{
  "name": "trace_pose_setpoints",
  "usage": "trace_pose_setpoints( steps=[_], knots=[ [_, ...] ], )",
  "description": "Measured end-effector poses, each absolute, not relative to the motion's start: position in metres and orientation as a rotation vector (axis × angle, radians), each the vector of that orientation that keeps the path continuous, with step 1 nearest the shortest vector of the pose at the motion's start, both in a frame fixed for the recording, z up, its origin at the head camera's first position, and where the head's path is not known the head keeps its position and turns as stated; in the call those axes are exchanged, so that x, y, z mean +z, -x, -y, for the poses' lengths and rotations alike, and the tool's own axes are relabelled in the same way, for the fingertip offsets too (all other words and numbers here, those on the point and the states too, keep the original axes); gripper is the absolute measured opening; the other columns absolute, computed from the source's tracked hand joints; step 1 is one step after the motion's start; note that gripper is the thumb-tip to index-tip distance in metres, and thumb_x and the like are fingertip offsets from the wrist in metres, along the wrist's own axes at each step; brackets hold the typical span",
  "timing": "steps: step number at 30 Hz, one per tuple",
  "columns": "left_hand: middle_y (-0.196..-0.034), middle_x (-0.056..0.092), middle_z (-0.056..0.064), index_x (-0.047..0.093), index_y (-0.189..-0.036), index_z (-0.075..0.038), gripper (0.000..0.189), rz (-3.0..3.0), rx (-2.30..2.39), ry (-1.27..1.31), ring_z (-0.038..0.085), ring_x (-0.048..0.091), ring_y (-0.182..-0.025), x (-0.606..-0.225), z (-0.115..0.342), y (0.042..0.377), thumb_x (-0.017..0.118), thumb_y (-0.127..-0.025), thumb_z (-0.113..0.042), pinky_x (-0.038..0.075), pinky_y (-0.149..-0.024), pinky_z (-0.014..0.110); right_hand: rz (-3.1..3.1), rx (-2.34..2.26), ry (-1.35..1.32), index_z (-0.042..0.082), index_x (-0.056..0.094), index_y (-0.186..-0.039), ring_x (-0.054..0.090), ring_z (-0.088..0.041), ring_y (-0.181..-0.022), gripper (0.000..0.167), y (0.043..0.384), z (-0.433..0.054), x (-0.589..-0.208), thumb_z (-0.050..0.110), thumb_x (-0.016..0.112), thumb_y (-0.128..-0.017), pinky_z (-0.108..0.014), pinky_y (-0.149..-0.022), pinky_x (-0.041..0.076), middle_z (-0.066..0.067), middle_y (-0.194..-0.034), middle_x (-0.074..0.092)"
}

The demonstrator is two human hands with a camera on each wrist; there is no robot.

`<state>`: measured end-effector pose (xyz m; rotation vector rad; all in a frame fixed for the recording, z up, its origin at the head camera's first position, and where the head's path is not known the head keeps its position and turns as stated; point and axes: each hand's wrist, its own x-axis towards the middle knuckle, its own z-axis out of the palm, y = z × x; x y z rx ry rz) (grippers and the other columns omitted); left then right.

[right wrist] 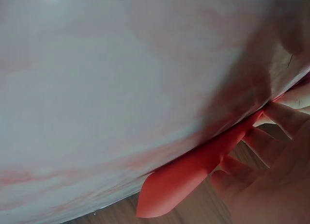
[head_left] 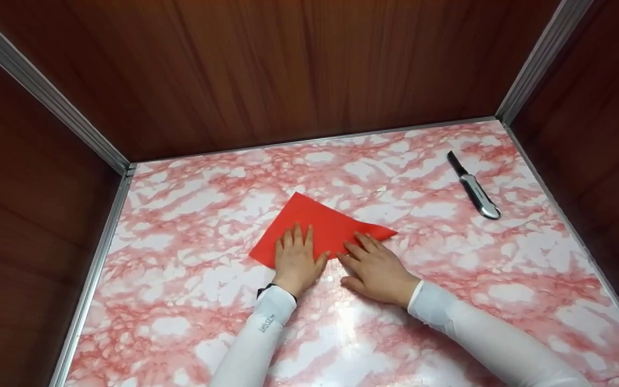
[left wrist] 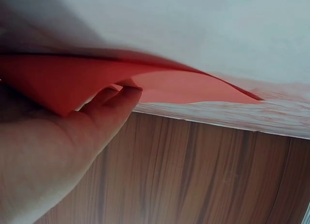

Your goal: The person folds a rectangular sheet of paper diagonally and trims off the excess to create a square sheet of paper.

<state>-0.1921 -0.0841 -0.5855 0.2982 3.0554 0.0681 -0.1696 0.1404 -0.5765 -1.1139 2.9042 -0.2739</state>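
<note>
Red paper: the sheet (head_left: 309,209) is lying on the table (head_left: 180,328), left of the knife (head_left: 473,185) and nearer the person; its narrow pointed end is reaching out on the knife's side. In the left wrist view its edge is bowing up from the surface, and in the right wrist view an end is curling.
Left hand: this hand (head_left: 296,263) is resting on the sheet, farther from the knife than the other hand, its fingers straight and slightly fanned, the thumb spreading away from them toward the knife's side; it is pressing without gripping.
Right hand: this hand (head_left: 379,271) is touching the near edge of the pointed part, being the hand closer to the knife; its fingers are lying spread and relaxed, and its thumb is standing apart from them, off the paper.
Sleeves: white sleeves are covering both forearms, the left sleeve (head_left: 250,344) and the right sleeve (head_left: 503,344) both coming from the person's side of the knife.
Knife: its dark narrow end is pointing toward the back panel (head_left: 309,70).
Back panel: dark wood-grained boarding is standing beyond the knife.
</note>
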Motion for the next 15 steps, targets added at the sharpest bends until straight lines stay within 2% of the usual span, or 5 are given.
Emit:
trace_pose_setpoints(
  steps=[7,15],
  knots=[
    [-0.166,0.024,0.02,0.025,-0.164,-0.012,0.084,-3.032,0.073,-0.288,0.042,0.025,-0.15,-0.5858,0.0832,0.1926,0.039,-0.101,-0.067,0.022,-0.118,0.06,-2.87,-0.283,1.088,0.018,0.053,-0.151,0.026,-0.039,-0.151,0.066,0.1698,-0.143,-0.5718,0.06,0.051,-0.1,-0.056,-0.12,0.022,-0.013,-0.157,0.044],
    [-0.166,0.024,0.019,0.027,-0.163,-0.014,0.083,-3.038,0.082,-0.284,0.041,0.026,-0.149,-0.5847,0.0843,0.1936,0.039,-0.101,-0.067,0.022,-0.118,0.06,-2.833,-0.259,1.096,0.017,0.055,-0.15,0.023,-0.038,-0.152,0.072,0.1729,-0.1401,-0.5688,0.067,0.05,-0.098,-0.054,-0.123,0.015,-0.014,-0.159,0.042]
  ],
)
